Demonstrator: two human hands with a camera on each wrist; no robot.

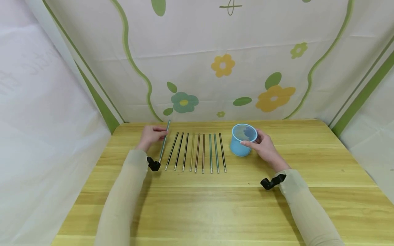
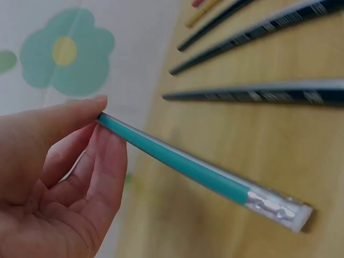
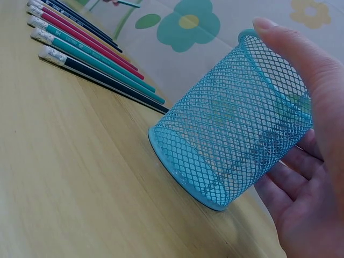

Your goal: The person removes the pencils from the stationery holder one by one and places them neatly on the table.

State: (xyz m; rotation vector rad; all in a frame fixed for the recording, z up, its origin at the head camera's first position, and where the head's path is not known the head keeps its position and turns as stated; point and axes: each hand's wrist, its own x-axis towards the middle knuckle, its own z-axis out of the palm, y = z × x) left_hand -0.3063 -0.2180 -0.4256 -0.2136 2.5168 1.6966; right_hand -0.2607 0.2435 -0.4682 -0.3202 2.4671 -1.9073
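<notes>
My left hand [image 1: 152, 135] pinches a teal pencil [image 2: 177, 157] between thumb and fingers, at the left end of a row of pencils. Its white eraser end slants down toward the front, as the left wrist view shows. On the other side, my right hand [image 1: 265, 148] grips a light blue mesh pen holder [image 3: 228, 121], thumb at the rim and fingers round the far side. The holder's mouth faces up; whether its base touches the table, I cannot tell. Between the hands lie several pencils, among them a black pencil [image 1: 222, 153] nearest the holder.
The row also has teal, dark red and yellow pencils, such as a yellow pencil [image 1: 192, 152], eraser ends toward the front. A wooden table [image 1: 215, 212] lies beneath. Behind it hangs a white cloth [image 1: 184, 41] with printed flowers, and more cloth stands at both sides.
</notes>
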